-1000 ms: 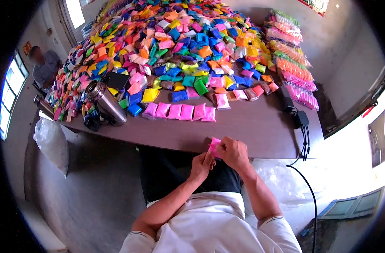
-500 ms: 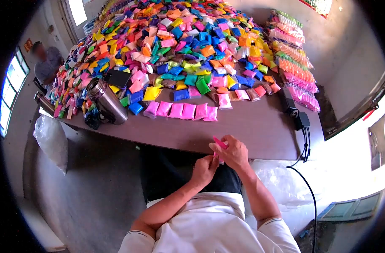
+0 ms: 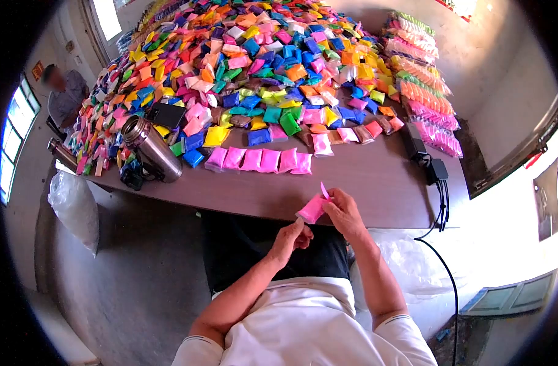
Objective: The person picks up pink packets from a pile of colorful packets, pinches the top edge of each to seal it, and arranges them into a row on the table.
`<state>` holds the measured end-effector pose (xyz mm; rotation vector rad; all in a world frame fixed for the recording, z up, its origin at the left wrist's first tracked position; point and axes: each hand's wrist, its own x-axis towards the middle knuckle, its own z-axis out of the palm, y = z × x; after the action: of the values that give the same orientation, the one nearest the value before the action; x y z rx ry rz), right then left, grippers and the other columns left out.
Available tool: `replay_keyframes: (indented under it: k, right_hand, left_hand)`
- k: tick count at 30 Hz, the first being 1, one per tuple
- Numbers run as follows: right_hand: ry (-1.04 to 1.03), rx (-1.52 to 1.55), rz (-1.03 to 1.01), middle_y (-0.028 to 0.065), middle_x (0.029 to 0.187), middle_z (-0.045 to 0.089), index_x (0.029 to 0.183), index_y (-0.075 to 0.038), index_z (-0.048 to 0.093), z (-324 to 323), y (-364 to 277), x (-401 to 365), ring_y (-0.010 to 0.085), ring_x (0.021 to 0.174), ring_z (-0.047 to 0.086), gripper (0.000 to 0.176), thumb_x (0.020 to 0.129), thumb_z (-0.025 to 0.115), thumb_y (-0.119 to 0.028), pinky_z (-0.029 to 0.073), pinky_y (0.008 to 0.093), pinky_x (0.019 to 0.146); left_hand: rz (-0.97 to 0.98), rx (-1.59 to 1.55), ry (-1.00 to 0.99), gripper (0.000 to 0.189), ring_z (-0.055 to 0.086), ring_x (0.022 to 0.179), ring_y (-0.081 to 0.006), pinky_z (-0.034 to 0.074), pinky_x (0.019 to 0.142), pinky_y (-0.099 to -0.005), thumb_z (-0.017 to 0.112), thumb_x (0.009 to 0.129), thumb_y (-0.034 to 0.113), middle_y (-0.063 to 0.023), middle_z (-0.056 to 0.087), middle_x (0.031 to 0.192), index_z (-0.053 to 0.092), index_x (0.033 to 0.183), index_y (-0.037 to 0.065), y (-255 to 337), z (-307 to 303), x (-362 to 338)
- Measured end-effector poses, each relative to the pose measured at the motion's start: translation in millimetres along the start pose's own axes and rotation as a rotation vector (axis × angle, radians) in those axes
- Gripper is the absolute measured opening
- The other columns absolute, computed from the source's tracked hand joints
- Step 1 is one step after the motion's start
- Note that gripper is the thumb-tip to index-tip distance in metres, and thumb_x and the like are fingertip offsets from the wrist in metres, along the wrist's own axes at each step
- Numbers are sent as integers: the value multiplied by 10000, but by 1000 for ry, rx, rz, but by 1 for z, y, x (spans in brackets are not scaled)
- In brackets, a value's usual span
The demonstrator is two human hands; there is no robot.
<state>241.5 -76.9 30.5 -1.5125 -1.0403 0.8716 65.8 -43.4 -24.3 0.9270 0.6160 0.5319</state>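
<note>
Near the table's front edge, my right hand (image 3: 344, 215) is closed on a small pink packet (image 3: 312, 208) in clear film. A thin pink piece (image 3: 324, 190) sticks up from the same hand; its kind I cannot make out. Below, my left hand (image 3: 287, 241) has its fingers curled, with the fingertips pinching the packet's lower left corner. Farther up on the table (image 3: 242, 194), several similar pink packets (image 3: 252, 160) lie side by side in a row.
A large heap of coloured packets (image 3: 267, 61) covers the back. At left stand a steel flask (image 3: 154, 149) and a black box (image 3: 166, 114). Bagged stacks (image 3: 422, 91) and a black device with cables (image 3: 436, 171) are at right. Another person (image 3: 68, 94) sits far left.
The pink packet has turned and now shows its broad face between my hands. My left hand has moved slightly left and down, its fingers at the packet's corner.
</note>
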Motion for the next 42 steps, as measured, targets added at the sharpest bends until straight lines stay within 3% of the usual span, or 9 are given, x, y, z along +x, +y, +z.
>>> replay_keyframes:
  k: [6,17,20,23,26,29,31,34,42]
  right_hand:
    - [35,-734,-164,207,810,632,1038,-36,583,8,-14,-7,324,786,653,291,856,558,-262,493,396,683]
    - [99,-350,74,185,825,614,968,-12,552,-16,-20,-18,318,819,617,366,936,463,-365,466,395,700]
    - [65,-364,-2,200,827,592,935,-4,529,-13,-7,-20,357,820,593,348,953,425,-335,449,400,698]
    - [19,-448,-297,220,812,579,920,-4,531,-13,8,-16,377,820,586,307,943,447,-298,445,395,693]
    - [-7,-320,-31,215,781,576,900,-11,550,-12,3,-16,369,766,594,247,909,507,-254,459,410,655]
    - [-21,-437,-157,208,761,588,853,-14,555,-4,-16,-22,372,717,601,233,875,551,-246,463,437,621]
    - [63,-603,-209,165,685,574,807,-4,577,3,-14,-25,312,611,577,178,844,582,-179,464,370,583]
    - [71,-758,-236,184,757,626,793,-29,552,14,-14,-28,387,710,614,240,836,586,-262,479,456,622]
    - [206,-792,-182,168,719,632,765,-48,583,14,-7,-21,366,686,620,227,811,604,-269,481,455,614]
  left_hand:
    - [-46,-61,-28,473,521,602,-84,420,575,-218,496,926,472,-21,571,675,617,737,55,-5,5,7]
    - [68,70,36,472,504,562,-109,395,530,-251,544,903,471,-28,580,663,608,728,36,-11,11,10]
    - [84,33,74,447,482,517,-83,372,491,-227,539,923,417,-18,565,619,620,709,33,-9,15,8]
    - [88,25,78,442,480,515,-81,373,488,-226,537,926,411,-17,567,622,616,704,37,-8,16,7]
    - [93,25,74,431,476,512,-80,370,484,-221,530,932,399,-17,569,625,613,709,41,-8,16,8]
    - [84,49,57,444,494,557,-94,387,515,-237,535,917,446,-20,582,666,596,725,50,-11,13,9]
    - [97,38,71,430,485,535,-85,378,496,-227,524,930,416,-19,574,645,603,725,47,-9,16,8]
    - [105,10,93,425,477,512,-77,370,476,-219,509,945,391,-17,562,622,605,717,45,-13,18,9]
    - [153,96,83,474,474,506,-81,365,472,-226,474,955,415,-18,543,599,576,678,45,-11,18,9]
